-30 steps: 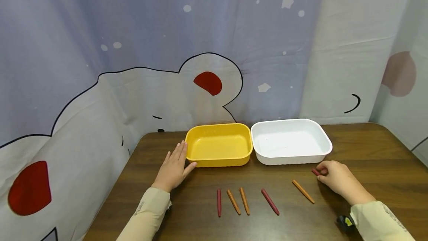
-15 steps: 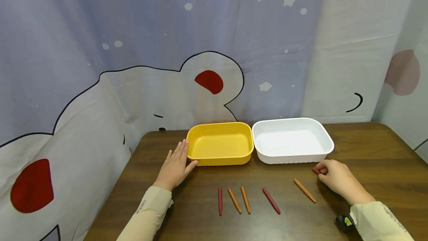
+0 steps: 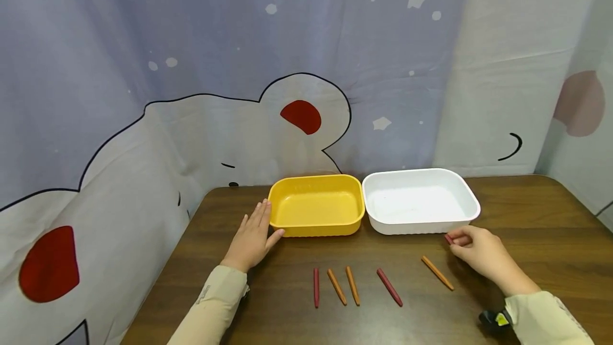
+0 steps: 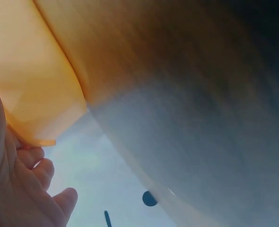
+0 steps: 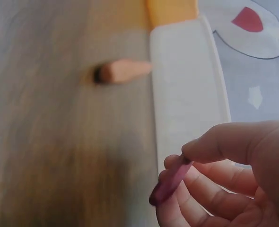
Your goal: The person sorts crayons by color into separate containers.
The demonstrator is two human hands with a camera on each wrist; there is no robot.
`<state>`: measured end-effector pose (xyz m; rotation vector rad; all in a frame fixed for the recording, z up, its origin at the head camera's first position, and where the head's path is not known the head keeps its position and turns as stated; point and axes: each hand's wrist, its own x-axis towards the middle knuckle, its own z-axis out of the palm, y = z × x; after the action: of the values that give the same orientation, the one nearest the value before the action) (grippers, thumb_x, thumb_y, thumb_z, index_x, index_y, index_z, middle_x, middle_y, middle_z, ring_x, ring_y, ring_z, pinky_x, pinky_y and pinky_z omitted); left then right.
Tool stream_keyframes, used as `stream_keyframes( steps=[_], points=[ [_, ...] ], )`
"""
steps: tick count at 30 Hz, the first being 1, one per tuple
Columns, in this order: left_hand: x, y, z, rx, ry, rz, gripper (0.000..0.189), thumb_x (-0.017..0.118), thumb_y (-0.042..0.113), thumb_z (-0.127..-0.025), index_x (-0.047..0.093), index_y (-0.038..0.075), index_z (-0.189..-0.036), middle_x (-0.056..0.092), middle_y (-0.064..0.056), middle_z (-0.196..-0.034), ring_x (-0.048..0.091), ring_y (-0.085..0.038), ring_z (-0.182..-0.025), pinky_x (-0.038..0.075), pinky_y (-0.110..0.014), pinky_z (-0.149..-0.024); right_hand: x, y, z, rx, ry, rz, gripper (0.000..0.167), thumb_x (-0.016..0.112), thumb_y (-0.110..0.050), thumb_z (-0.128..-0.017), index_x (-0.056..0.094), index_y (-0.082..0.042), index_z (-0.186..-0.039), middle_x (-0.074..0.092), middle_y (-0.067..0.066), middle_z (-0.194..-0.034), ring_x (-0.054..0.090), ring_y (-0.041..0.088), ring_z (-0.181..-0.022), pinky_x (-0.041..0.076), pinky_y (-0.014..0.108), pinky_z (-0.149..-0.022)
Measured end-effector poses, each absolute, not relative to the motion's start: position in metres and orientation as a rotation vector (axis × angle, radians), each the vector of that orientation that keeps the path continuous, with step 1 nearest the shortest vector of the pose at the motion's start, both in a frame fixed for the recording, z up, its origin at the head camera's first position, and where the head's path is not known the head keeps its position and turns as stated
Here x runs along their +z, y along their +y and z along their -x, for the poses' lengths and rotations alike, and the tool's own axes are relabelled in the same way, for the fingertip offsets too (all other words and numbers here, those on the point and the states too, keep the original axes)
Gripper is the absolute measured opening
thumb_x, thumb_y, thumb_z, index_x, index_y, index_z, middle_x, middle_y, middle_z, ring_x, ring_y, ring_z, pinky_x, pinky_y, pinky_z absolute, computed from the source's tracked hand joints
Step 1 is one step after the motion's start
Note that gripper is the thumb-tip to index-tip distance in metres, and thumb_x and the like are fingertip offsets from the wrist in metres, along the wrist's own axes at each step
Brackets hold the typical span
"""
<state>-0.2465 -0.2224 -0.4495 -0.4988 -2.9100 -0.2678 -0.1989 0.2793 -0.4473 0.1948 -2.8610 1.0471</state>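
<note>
My right hand (image 3: pixel 481 253) pinches a dark red crayon (image 5: pixel 170 182) between thumb and fingers, just in front of the white tray (image 3: pixel 421 228). In the head view only the tip of that crayon shows. With fingers straight, my left hand (image 3: pixel 249 238) rests against the left side of the yellow tray (image 3: pixel 316 231). On the table in front lie a dark red crayon (image 3: pixel 316 287), two orange crayons (image 3: pixel 337 287) and another dark red crayon (image 3: pixel 389 287). An orange crayon (image 3: pixel 438 273) lies to the left of my right hand.
The two trays stand side by side at the back of the brown wooden table (image 3: pixel 268 318). Behind them hangs a printed curtain (image 3: pixel 230 137), close to the table's back edge.
The right hand has lifted the dark red crayon a little and shifted it slightly left towards the white tray. My left hand stays at the yellow tray. The view has drifted slightly.
</note>
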Motion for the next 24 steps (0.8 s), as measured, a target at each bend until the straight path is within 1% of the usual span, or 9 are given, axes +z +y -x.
stream_keyframes(
  steps=[3,5,8,10,12,15,21,24],
  points=[
    [-0.450,-0.223,0.246,-0.269,-2.916,0.494,0.082,0.050,0.049,-0.105,0.020,-0.005,-0.159,0.021,-0.021,-0.165,0.022,-0.035,-0.152,0.022,-0.061,-0.119,-0.445,0.276,0.199,1.167,-2.832,-0.213,0.021,0.072,-0.002,-0.087,0.070,0.009,-0.105,0.074,0.012,-0.089,0.067,0.014,-0.072,0.053,0.025,-0.058],
    [-0.451,-0.223,0.246,-0.264,-2.921,0.493,0.082,0.049,0.049,-0.105,0.020,-0.005,-0.159,0.021,-0.021,-0.165,0.022,-0.035,-0.153,0.022,-0.061,-0.119,-0.442,0.274,0.199,1.263,-2.813,-0.223,0.023,0.072,-0.001,-0.088,0.069,0.012,-0.107,0.075,0.015,-0.091,0.066,0.009,-0.071,0.053,0.024,-0.058],
    [-0.452,-0.222,0.246,-0.260,-2.928,0.496,0.082,0.048,0.050,-0.105,0.018,-0.004,-0.160,0.021,-0.021,-0.166,0.021,-0.034,-0.153,0.023,-0.061,-0.119,-0.439,0.270,0.200,1.443,-2.786,-0.212,0.028,0.071,0.000,-0.091,0.065,0.017,-0.112,0.075,0.019,-0.095,0.066,0.006,-0.073,0.056,0.025,-0.060],
    [-0.452,-0.222,0.247,-0.262,-2.933,0.497,0.082,0.047,0.050,-0.106,0.017,-0.004,-0.160,0.020,-0.020,-0.166,0.020,-0.034,-0.153,0.023,-0.060,-0.119,-0.437,0.267,0.200,1.555,-2.766,-0.187,0.032,0.070,-0.001,-0.092,0.063,0.019,-0.116,0.074,0.021,-0.099,0.067,0.004,-0.077,0.059,0.026,-0.065],
    [-0.452,-0.222,0.247,-0.262,-2.935,0.496,0.082,0.046,0.050,-0.106,0.017,-0.003,-0.160,0.020,-0.020,-0.166,0.020,-0.033,-0.153,0.023,-0.060,-0.119,-0.434,0.264,0.200,1.669,-2.735,-0.171,0.036,0.070,-0.003,-0.093,0.060,0.021,-0.118,0.073,0.023,-0.101,0.068,0.006,-0.079,0.060,0.029,-0.067],
    [-0.452,-0.221,0.247,-0.280,-2.929,0.497,0.082,0.048,0.050,-0.105,0.018,-0.004,-0.160,0.020,-0.020,-0.166,0.020,-0.033,-0.153,0.023,-0.060,-0.119,-0.429,0.259,0.201,1.801,-2.676,-0.168,0.038,0.069,-0.003,-0.094,0.058,0.023,-0.119,0.073,0.021,-0.101,0.069,0.008,-0.081,0.061,0.031,-0.070],
    [-0.451,-0.222,0.247,-0.285,-2.907,0.500,0.083,0.051,0.049,-0.104,0.020,-0.005,-0.159,0.022,-0.021,-0.165,0.022,-0.035,-0.153,0.024,-0.061,-0.118,-0.416,0.250,0.206,1.953,-2.572,-0.254,0.040,0.068,-0.003,-0.095,0.055,0.024,-0.121,0.074,0.013,-0.099,0.072,0.011,-0.083,0.061,0.031,-0.072],
    [-0.451,-0.223,0.247,-0.275,-2.910,0.493,0.082,0.049,0.050,-0.105,0.019,-0.004,-0.160,0.022,-0.021,-0.166,0.021,-0.034,-0.153,0.023,-0.061,-0.119,-0.409,0.245,0.210,1.981,-2.535,-0.302,0.042,0.069,-0.006,-0.096,0.055,0.023,-0.122,0.074,0.011,-0.098,0.072,0.013,-0.084,0.061,0.030,-0.074]
  ],
)
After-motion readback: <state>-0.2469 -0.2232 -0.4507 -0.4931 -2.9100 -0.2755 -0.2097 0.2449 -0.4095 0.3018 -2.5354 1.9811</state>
